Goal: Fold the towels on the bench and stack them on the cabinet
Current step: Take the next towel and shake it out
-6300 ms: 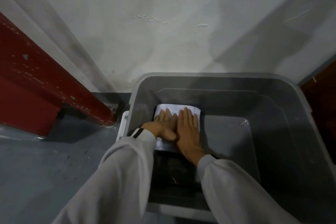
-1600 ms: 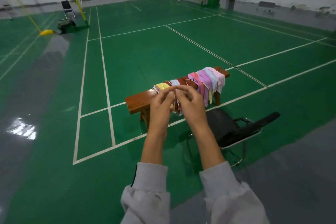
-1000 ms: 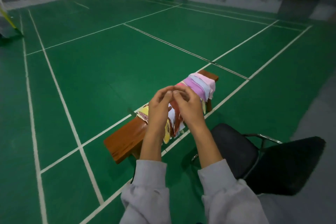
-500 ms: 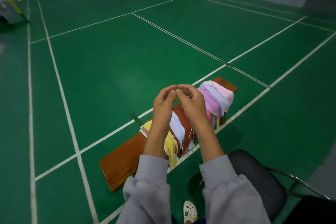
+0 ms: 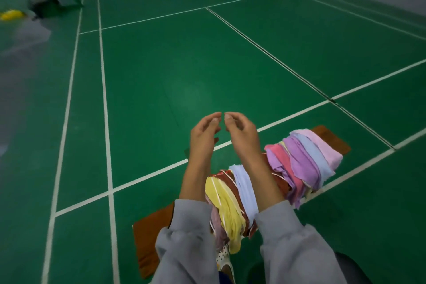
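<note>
Row of towels point(image 5: 299, 161) lies draped across the bench point(image 5: 149, 237), below your wrists and running off to the right of your hands. They are unfolded and overlapping: yellow, brown and white nearest, then pink, purple, pale blue. Your left hand point(image 5: 204, 132) and right hand point(image 5: 242, 132) hang above, fingers loosely curled, tips nearly meeting, holding nothing. Your forearms cover the row's middle. Green court point(image 5: 184, 64) lies beyond.
</note>
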